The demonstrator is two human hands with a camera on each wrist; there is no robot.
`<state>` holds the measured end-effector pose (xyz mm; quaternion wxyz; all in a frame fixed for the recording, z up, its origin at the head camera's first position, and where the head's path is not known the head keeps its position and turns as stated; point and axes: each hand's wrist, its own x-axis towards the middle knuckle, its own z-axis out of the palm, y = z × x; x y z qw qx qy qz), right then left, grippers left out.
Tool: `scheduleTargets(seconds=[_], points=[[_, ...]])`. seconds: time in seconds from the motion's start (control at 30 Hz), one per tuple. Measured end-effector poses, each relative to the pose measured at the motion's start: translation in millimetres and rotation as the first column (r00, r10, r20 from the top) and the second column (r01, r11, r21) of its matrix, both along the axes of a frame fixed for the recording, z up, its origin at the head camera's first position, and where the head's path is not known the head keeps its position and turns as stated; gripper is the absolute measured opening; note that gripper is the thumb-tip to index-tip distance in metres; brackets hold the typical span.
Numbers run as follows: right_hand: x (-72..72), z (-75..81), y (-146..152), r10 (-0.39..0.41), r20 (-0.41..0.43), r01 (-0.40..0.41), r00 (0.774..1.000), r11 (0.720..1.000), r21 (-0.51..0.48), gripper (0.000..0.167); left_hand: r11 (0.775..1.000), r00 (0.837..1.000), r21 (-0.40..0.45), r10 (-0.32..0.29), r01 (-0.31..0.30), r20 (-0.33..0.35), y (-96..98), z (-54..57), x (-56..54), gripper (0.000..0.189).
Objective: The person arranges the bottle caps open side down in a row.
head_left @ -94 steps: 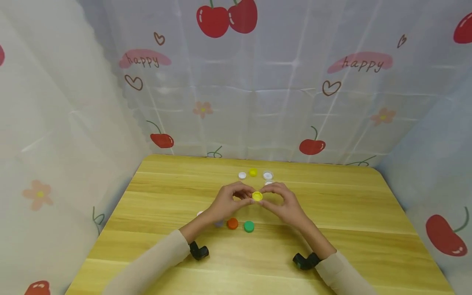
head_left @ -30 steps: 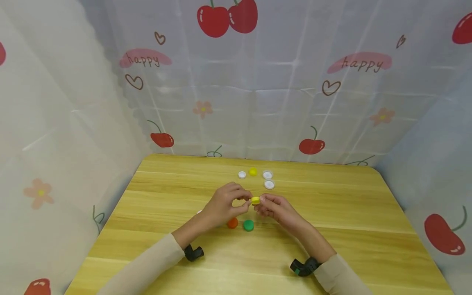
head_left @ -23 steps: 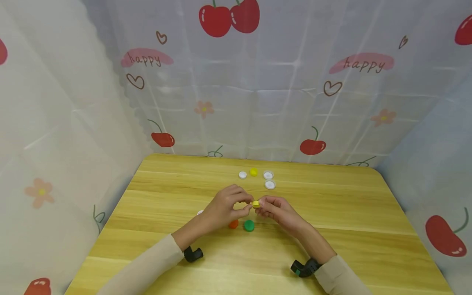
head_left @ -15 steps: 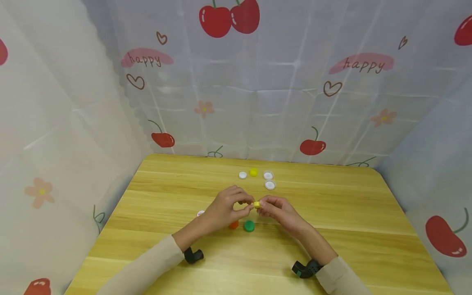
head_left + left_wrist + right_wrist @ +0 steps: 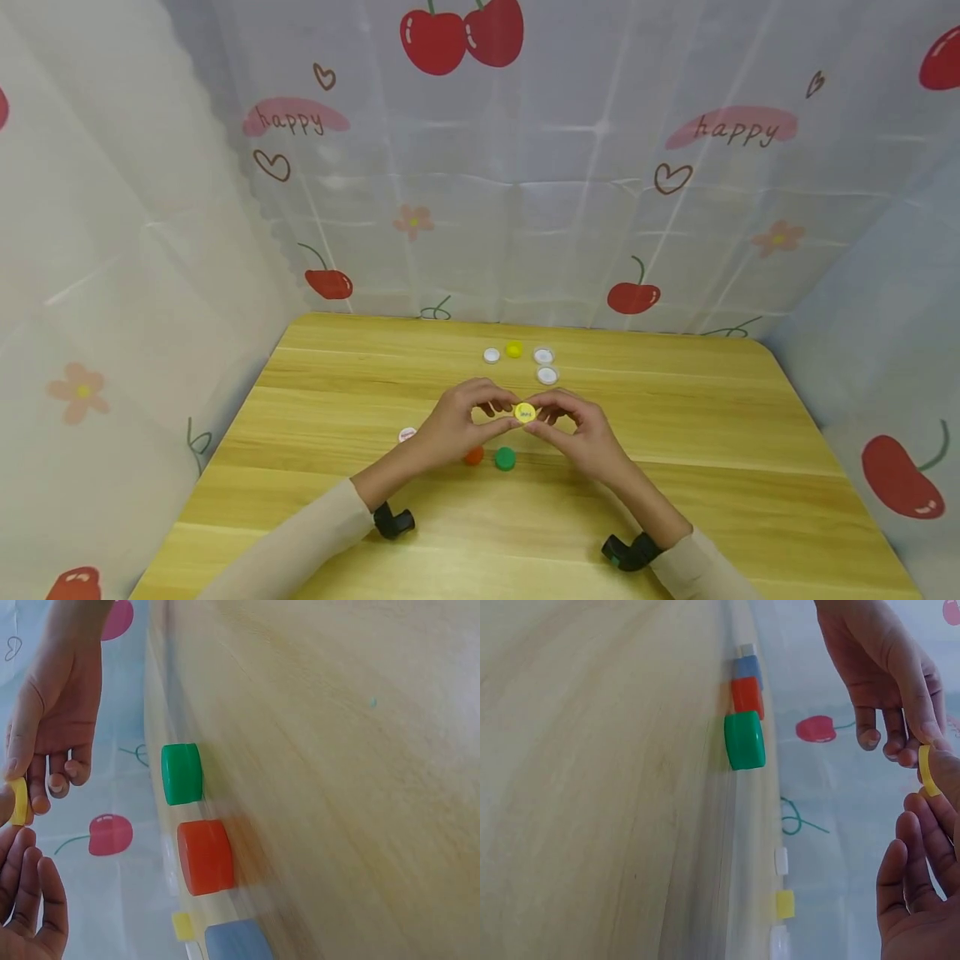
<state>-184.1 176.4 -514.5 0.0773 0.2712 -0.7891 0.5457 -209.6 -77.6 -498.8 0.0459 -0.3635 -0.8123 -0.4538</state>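
Note:
Both hands hold up one yellow bottle cap [image 5: 525, 413] above the middle of the table, its face with small blue print turned toward the head camera. My left hand [image 5: 461, 417] pinches its left edge with thumb and forefinger. On the opposite edge, the thumb and forefinger of my right hand [image 5: 585, 427] pinch it too. The wrist views show the yellow cap [image 5: 19, 801] edge-on as a thin band. Just below the hands lie a green cap [image 5: 506, 459] and an orange cap [image 5: 473, 456], the latter partly covered by the left hand.
A blue cap [image 5: 238, 941] sits beside the orange one, hidden in the head view. Left of the forearm is a white printed cap [image 5: 407, 434]. Toward the back are a yellow cap [image 5: 513, 351], a small white cap [image 5: 491, 356] and two clear-rimmed white ones [image 5: 543, 356]. A patterned curtain surrounds the table.
The yellow cap has been turned over: first its hollow side showed, then its edge, now its printed face. The right hand has shifted its grip on it.

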Motion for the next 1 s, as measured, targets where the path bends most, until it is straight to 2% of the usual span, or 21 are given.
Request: scheduleTargets(seconds=[0.2,0.4,0.53,0.67,0.77,1.0], points=[[0.4,-2.1,2,-0.023,-0.059,0.024,0.998,0.999,0.029,0.029,0.999,0.997,-0.029,-0.016,0.014,-0.081,2.9,-1.4,1.2,0.024],[5.4,-6.1,11,-0.003,-0.015,0.005,1.000,0.995,0.104,0.023,0.990,0.972,-0.140,-0.064,0.033,-0.225,6.1,-7.3,6.7,0.025],[7.5,-10.8,17,-0.005,-0.003,0.006,1.000,0.987,0.162,0.023,0.970,0.960,-0.244,-0.081,0.013,-0.269,10.7,-13.4,9.6,0.025],[9.4,-13.4,22,0.007,-0.026,-0.001,1.000,0.971,0.240,0.025,0.933,0.963,-0.360,-0.093,-0.005,-0.252,16.1,-20.6,12.7,0.028],[10.1,-13.6,25,0.030,-0.011,-0.025,0.999,0.954,0.300,0.025,0.906,0.971,-0.423,-0.094,-0.009,-0.222,20.6,-25.7,13.2,0.030],[8.1,-20.6,29,0.063,0.124,-0.104,0.990,0.929,0.355,0.024,0.858,0.985,-0.514,-0.086,-0.001,-0.147,31.5,-28.1,12.8,0.029]])
